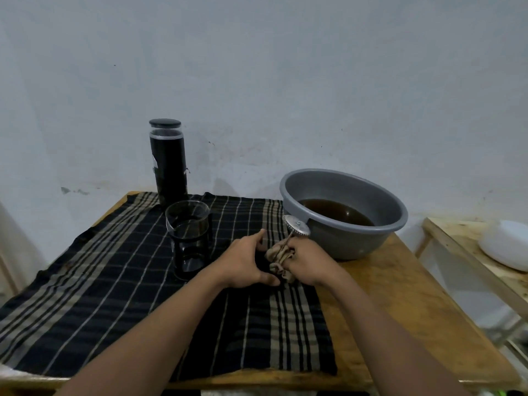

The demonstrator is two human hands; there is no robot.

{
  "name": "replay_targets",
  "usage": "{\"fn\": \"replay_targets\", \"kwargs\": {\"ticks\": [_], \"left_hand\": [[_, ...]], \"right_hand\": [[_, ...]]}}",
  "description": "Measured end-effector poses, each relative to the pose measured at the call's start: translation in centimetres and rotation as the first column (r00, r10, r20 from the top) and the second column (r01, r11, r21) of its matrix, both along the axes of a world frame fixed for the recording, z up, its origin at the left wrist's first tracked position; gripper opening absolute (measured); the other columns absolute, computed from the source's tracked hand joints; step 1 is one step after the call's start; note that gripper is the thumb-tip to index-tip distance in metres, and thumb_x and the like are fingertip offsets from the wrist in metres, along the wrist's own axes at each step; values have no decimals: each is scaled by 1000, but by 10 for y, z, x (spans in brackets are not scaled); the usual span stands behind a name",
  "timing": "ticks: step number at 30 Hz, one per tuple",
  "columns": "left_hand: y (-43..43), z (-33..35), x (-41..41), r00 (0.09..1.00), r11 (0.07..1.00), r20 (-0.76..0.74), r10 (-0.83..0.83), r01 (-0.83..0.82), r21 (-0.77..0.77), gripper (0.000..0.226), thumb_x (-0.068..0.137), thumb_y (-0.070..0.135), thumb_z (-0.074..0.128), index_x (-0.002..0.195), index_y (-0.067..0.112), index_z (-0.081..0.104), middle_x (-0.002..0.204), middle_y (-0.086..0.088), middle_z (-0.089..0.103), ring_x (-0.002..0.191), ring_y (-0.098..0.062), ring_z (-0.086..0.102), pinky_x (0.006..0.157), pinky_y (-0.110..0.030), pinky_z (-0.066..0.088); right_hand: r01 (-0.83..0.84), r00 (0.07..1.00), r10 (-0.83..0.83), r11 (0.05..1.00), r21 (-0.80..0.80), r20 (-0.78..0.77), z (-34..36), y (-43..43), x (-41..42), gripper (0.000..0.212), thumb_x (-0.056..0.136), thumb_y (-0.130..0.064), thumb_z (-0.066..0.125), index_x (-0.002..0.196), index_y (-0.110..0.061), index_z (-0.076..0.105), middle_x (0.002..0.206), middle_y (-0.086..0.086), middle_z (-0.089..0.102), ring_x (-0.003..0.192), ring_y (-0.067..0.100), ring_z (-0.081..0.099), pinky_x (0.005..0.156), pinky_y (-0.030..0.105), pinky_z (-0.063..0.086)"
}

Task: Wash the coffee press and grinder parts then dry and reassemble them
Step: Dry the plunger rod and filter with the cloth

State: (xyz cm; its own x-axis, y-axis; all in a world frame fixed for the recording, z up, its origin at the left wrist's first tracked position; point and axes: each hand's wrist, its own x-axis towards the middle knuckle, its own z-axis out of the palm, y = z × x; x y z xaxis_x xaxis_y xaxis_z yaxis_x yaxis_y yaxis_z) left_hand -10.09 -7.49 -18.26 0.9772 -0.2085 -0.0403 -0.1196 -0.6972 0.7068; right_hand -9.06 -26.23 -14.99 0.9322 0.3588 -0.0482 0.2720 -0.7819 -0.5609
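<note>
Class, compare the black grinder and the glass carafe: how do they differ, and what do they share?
The grinder is taller; the carafe is shorter. The grinder is opaque black; the carafe is clear glass. The grinder has its lid on; the carafe is open on top. Both stand upright.

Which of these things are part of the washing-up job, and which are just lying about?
In the job: plunger, rag gripped by the right hand, glass press, grinder, basin.
Lying about: white object on the side shelf.
</note>
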Motion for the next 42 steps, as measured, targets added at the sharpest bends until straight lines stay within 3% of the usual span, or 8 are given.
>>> {"fn": "replay_targets", "kwargs": {"ticks": [5, 9, 16, 22, 28, 35, 39, 42], "left_hand": [[7, 2, -2, 992, 995, -104, -78, 70, -77, 108, 82, 16, 85, 162, 7, 14, 163, -3, 36, 149, -11, 35, 115, -16, 27], [-9, -2, -11, 998, 998, 57, -24, 21, 52, 133, 71, 40, 91, 165, 16, -1, 157, -2, 35, 144, -18, 34, 119, -33, 36], [0, -7, -1, 988, 996, 131, 85, -86, 2, 142, 50, 48, 97, 163, 21, 15, 126, 6, 68, 125, -16, 59, 105, -37, 52], [10, -10, 4, 995, 992, -30, 93, -95, -82, 127, 66, 31, 96, 163, 10, 17, 155, -3, 50, 146, -15, 42, 116, -22, 31], [6, -11, 9, 994, 990, -79, 73, -82, -114, 121, 69, 30, 95, 162, 10, 19, 152, 2, 54, 145, -18, 45, 121, -32, 34], [2, -19, -1, 993, 986, 28, 118, -114, -124, 111, 66, 32, 97, 156, 8, 37, 146, -2, 60, 137, -14, 53, 117, -29, 39], [1, -21, 0, 990, 984, 36, 140, -134, -120, 110, 62, 37, 98, 153, 10, 43, 144, -3, 62, 133, -13, 57, 115, -32, 43], [-2, -19, -1, 986, 985, 57, 156, -151, -84, 108, 63, 42, 97, 152, 10, 45, 144, -3, 61, 133, -15, 57, 114, -32, 44]], "right_hand": [[70, 997, -74, 994, 88, 35, -1, 5, -2, 15, 93, -16, 70, 104, -27, 70, 96, -13, 69, 84, -4, 64, 65, 9, 45], [119, 991, -123, 989, 89, 44, -6, 6, -12, 12, 94, -22, 69, 104, -28, 66, 92, -14, 67, 80, -4, 63, 62, 12, 45], [90, 980, -97, 995, 47, 172, -13, 15, -16, 17, 92, -20, 70, 108, -25, 67, 103, -9, 66, 93, 6, 65, 76, 20, 52], [16, 984, -9, 999, -37, 175, -12, 19, 12, 46, 91, -11, 66, 135, -25, 63, 131, -3, 65, 116, 11, 63, 102, 30, 53], [390, 895, -447, 794, 467, 12, -23, 18, 0, 25, 101, -9, 54, 121, -20, 63, 115, -4, 68, 110, 14, 65, 84, 21, 48], [303, 951, -291, 946, 116, -103, -8, 4, -15, 16, 102, -17, 52, 105, -17, 68, 103, 0, 71, 89, 12, 65, 74, 29, 52], [199, 957, -154, 965, 169, -245, 0, -11, -31, 24, 101, -19, 54, 82, -17, 68, 78, 0, 72, 71, 11, 69, 68, 31, 58], [328, 941, -301, 925, 192, -157, -6, -7, -26, 20, 103, -19, 50, 98, -16, 69, 94, 2, 73, 83, 14, 69, 68, 28, 52]]}}
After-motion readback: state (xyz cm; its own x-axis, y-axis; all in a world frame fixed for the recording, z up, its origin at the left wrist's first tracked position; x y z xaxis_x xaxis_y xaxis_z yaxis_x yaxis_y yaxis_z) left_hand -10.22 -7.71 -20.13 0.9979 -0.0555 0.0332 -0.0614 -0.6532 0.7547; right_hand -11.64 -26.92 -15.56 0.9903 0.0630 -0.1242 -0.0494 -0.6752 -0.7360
